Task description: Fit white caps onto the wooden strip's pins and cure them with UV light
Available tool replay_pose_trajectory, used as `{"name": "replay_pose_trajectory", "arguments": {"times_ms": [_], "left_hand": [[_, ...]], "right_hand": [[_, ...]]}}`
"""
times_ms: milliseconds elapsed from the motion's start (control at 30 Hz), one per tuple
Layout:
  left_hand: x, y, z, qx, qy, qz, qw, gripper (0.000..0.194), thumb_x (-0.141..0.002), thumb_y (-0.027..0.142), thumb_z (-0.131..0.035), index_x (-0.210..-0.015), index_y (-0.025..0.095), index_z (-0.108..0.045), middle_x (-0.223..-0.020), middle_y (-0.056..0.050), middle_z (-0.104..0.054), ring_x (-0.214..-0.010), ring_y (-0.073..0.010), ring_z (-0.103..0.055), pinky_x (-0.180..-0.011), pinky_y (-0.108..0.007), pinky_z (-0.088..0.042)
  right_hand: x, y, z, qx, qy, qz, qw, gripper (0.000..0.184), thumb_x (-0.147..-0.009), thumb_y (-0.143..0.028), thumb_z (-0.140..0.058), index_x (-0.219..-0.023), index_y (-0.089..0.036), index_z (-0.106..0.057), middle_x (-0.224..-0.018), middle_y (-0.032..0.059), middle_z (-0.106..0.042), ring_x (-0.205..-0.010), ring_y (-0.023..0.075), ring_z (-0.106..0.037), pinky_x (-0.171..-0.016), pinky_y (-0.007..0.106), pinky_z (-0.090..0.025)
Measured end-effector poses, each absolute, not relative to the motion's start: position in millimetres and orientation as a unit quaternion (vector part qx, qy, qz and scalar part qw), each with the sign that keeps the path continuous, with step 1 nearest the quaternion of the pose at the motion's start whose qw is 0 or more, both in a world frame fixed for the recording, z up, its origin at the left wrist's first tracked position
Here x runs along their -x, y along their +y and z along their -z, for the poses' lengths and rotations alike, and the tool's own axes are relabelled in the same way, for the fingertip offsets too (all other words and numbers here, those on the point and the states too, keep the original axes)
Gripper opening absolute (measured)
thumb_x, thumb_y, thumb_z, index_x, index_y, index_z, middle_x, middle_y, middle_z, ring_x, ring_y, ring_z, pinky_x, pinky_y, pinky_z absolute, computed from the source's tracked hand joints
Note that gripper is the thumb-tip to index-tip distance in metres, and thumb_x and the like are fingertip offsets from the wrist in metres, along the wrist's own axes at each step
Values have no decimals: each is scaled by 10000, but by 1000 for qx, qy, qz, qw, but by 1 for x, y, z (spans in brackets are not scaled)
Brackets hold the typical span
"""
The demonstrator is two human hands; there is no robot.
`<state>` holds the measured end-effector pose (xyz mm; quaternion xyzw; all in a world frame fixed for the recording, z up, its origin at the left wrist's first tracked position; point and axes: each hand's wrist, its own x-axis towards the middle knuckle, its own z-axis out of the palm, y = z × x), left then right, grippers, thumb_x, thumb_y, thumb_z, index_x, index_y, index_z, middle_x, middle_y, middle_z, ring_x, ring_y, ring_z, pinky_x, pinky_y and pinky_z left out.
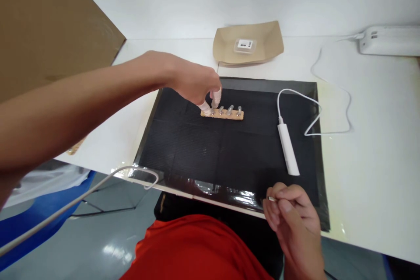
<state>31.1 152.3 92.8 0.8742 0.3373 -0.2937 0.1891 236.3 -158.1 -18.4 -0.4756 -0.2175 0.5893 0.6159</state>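
Note:
My left hand (200, 83) reaches over a small wooden strip (226, 115), with white coverings on its thumb and index finger. Those fingertips close around the leftmost of several small, clear, capsule-like pieces, partly hiding it; the thumb also touches the strip's left end. The other capsule-like pieces (230, 109) stand tilted in a row along the strip, with shiny metal at their bases. Near the mat's front edge, my right hand (293, 218) is closed, pinching a small metal piece (272, 199) between thumb and fingers; most of that piece is hidden.
Under the strip lies a black mat (197, 153). A white stick-shaped device (288, 148) with a white cable rests on its right side. Behind stands a cardboard tray (226, 48) holding a clear labelled box (245, 46). A white power strip (390, 40) sits back right.

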Motion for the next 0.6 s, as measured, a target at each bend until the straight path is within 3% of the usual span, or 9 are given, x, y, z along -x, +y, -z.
{"name": "replay_pose_trajectory", "arguments": {"times_ms": [200, 333, 600], "left_hand": [[-27, 148, -97, -872, 316, 283, 243, 441, -905, 484, -682, -1278, 254, -737, -1283, -19, -748, -1060, -198, -619, -1066, -381, -461], [-22, 148, -94, -876, 321, 258, 251, 581, -845, 565, -727, -1355, 288, -715, -1393, -21, -699, -1208, -242, -610, -1142, -378, -410], [-19, 141, -84, -898, 312, 227, 214, 660, -751, 656, -734, -1308, 304, -727, -1509, -53, -593, -1330, -313, -584, -1095, -414, -448]], "right_hand": [[-237, -159, 20, 476, -216, -591, 615, 135, -940, -319, -772, -855, -246, -698, -697, -38, -522, -504, 71, -488, -435, 176, -422], [-237, -158, 20, 468, -215, -592, 620, 125, -942, -307, -770, -855, -245, -706, -698, -34, -539, -502, 65, -484, -436, 167, -419], [-237, -158, 20, 466, -216, -597, 616, 110, -942, -303, -768, -869, -248, -708, -701, -38, -523, -508, 65, -489, -442, 165, -424]]}}
